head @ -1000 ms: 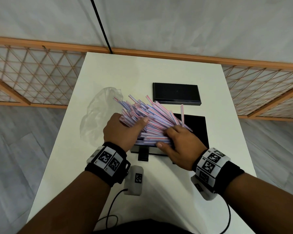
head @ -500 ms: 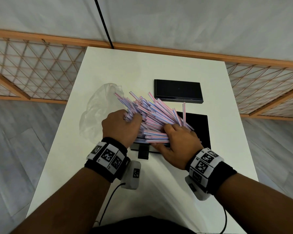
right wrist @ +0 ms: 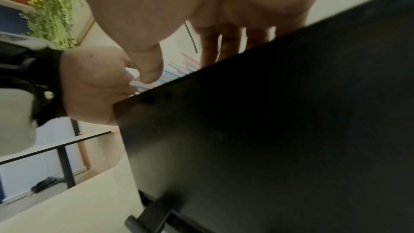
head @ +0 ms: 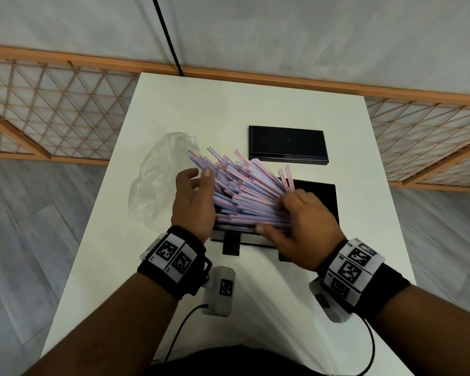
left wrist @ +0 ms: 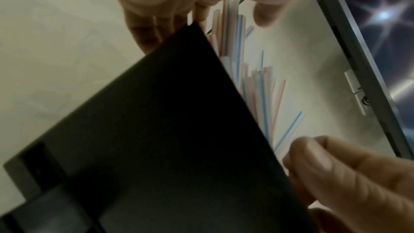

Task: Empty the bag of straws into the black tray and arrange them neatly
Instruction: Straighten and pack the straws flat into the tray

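Arranging step: straws (head: 244, 194) fanned over black tray (head: 323, 194). My left hand (head: 193, 204) loose-fingered alongside; right hand (head: 301, 226) grips the bundle. Next: square ends.

Readable text: none | Black-and-white square coded markers on the black wristbands (head: 173, 256) and on the small white box (head: 223, 290) | patterns only, no letters or numerals legible

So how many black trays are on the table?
2. One black tray sits near the person, under the straws. The other tray lies bare, farther back on the table. None seem hidden.
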Action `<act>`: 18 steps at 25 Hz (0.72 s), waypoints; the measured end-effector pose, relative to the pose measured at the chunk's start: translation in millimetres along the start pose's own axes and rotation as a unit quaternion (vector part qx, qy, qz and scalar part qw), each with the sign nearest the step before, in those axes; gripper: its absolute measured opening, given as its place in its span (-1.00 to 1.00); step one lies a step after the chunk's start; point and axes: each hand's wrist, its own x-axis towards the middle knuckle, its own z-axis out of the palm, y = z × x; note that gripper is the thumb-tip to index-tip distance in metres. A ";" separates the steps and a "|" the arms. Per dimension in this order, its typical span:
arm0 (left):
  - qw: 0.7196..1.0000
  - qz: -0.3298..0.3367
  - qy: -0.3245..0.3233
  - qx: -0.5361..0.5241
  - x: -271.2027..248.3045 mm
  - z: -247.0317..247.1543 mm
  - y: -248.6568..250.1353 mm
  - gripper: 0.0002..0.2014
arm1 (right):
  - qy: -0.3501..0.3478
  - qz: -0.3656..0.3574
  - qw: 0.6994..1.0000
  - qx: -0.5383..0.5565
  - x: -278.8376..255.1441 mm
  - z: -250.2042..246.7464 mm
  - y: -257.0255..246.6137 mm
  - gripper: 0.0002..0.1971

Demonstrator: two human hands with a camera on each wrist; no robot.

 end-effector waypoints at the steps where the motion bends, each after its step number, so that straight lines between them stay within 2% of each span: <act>1: 1.000 0.000 -0.009 -0.010 -1.8 1.6 1.3 -0.52 | -0.018 -0.019 1.000 0.009 -1.6 2.3 1.6 -0.44; 4: 0.999 -0.014 -0.045 -0.005 -3.9 7.3 1.0 -0.37 | -0.054 -0.022 0.998 -0.012 -1.5 6.6 1.0 -0.42; 6: 0.998 -0.021 -0.058 -0.023 -0.3 7.6 -6.9 -0.11 | -0.062 0.006 0.997 -0.038 1.1 3.4 -0.8 -0.39; 8: 0.996 -0.040 -0.069 -0.038 3.1 6.7 -14.5 0.17 | -0.079 -0.004 0.997 -0.022 1.1 1.5 -2.9 -0.37; 9: 0.996 -0.046 -0.071 -0.043 4.5 7.1 -18.9 0.23 | -0.090 -0.017 0.996 -0.007 0.5 0.6 -3.1 -0.36; 11: 0.995 -0.049 -0.055 -0.072 4.0 7.9 -21.1 0.19 | -0.108 -0.012 0.994 -0.033 3.6 -0.9 -2.8 -0.34; 13: 0.995 -0.023 -0.027 -0.090 1.2 7.5 -17.2 0.01 | -0.126 0.018 0.989 -0.080 8.7 -1.9 -3.7 -0.34; 16: 0.997 0.005 -0.028 -0.067 -2.0 9.7 -12.9 -0.21 | -0.160 -0.006 0.987 -0.024 13.7 1.4 -9.0 -0.35; 18: 0.997 0.008 -0.045 -0.056 -3.2 9.0 -13.6 -0.23 | -0.177 -0.006 0.984 -0.024 15.3 3.3 -12.3 -0.27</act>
